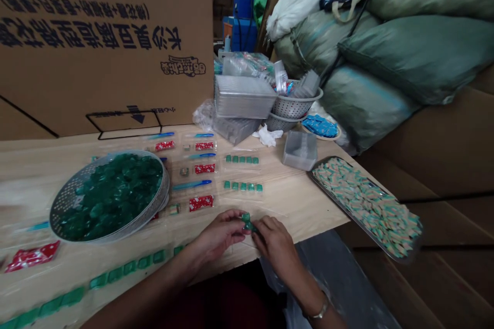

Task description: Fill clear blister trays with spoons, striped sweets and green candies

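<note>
Near the table's front edge, my left hand (224,235) is closed around small green translucent cubes (246,218), which stick out between thumb and fingers. My right hand (275,239) meets it from the right, its fingertips closed on the same green pieces; how many each hand holds is hidden. Just beyond them, short rows of green cubes (243,186) lie in clear plastic trays. More green cubes (122,270) form a long row along the front left. At left stands a grey perforated basket (64,211) heaped with green pieces (119,195).
Red packets (201,203) and blue pen-like sticks (192,184) lie in clear trays mid-table. A tray of striped pieces (366,205) juts over the right edge. Stacked plastic boxes (245,97), grey baskets (295,108) and a large carton (104,61) stand behind. Bulging sacks (417,56) fill the right.
</note>
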`<state>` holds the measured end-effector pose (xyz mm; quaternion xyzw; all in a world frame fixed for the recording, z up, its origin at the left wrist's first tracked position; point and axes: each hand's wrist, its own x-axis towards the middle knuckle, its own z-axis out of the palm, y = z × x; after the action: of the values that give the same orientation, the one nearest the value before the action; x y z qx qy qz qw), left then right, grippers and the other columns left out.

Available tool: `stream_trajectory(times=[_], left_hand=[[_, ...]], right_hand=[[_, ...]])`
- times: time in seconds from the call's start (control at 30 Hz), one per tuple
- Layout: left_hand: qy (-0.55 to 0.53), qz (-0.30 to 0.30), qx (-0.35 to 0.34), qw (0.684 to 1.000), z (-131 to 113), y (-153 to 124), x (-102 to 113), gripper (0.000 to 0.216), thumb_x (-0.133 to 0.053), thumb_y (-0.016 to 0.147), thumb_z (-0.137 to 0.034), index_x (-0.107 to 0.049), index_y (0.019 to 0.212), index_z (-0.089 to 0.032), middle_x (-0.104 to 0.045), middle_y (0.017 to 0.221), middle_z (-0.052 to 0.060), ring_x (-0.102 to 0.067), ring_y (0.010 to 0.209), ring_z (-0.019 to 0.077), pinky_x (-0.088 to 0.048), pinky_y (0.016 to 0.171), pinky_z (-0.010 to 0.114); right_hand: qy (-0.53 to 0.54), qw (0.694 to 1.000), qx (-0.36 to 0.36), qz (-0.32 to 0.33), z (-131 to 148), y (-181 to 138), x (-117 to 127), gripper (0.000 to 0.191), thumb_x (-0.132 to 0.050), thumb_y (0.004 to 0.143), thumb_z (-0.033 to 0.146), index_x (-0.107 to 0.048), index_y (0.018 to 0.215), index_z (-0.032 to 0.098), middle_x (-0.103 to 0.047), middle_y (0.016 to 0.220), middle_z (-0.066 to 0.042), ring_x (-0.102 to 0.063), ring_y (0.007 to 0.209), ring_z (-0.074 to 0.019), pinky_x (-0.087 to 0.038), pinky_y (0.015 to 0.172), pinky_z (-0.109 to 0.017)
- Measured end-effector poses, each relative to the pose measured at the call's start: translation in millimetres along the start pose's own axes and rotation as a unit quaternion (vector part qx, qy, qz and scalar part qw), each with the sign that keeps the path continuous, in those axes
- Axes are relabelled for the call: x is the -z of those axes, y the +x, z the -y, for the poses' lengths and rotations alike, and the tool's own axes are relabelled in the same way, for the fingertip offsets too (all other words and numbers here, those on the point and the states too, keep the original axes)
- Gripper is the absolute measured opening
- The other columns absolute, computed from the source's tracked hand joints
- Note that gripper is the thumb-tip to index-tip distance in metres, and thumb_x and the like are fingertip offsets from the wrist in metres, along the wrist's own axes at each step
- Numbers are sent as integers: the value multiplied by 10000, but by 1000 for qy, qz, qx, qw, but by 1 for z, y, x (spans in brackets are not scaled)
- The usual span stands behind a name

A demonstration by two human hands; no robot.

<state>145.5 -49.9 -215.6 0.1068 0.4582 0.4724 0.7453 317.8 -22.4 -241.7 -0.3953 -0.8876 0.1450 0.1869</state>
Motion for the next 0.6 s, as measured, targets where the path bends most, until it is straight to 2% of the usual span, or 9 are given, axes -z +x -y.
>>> stream_trajectory(times=[0.2, 0.37, 0.47, 0.6], left_hand=[[7, -1, -19, 1000, 0, -4, -1, 366, -751, 511, -131, -604, 844, -175, -634, 718, -21, -609, 663, 128, -408, 705, 270], [-2, 31, 1, 1000, -3, -6, -1, 267, -698, 555, -207, -534, 765, -187, -617, 670, -23, -599, 653, 137, -402, 663, 270], [45, 36, -14, 998, -3, -6, -2, 233, -697, 590, -267, -505, 690, -180, -590, 605, -24, -559, 584, 118, -368, 598, 248], [143, 33, -70, 987, 2, -7, -6, 278, -749, 558, -300, -555, 703, -163, -539, 551, -48, -479, 485, 84, -328, 534, 236]], right_hand=[[135, 991, 8, 21, -8, 3, 8, 137, -519, 877, 187, -633, 948, 215, -606, 826, -41, -577, 809, -198, -474, 707, -312], [126, 991, 34, -19, -5, -1, 8, 115, -485, 867, 163, -586, 872, 218, -599, 808, -43, -569, 773, -197, -466, 675, -309], [178, 982, 43, -52, 1, -2, 10, 104, -488, 858, 159, -571, 876, 220, -611, 886, -55, -579, 844, -199, -469, 729, -312], [309, 949, -29, -58, 9, -3, 13, 80, -497, 877, 211, -576, 886, 219, -628, 850, -30, -595, 814, -171, -464, 711, -268]])
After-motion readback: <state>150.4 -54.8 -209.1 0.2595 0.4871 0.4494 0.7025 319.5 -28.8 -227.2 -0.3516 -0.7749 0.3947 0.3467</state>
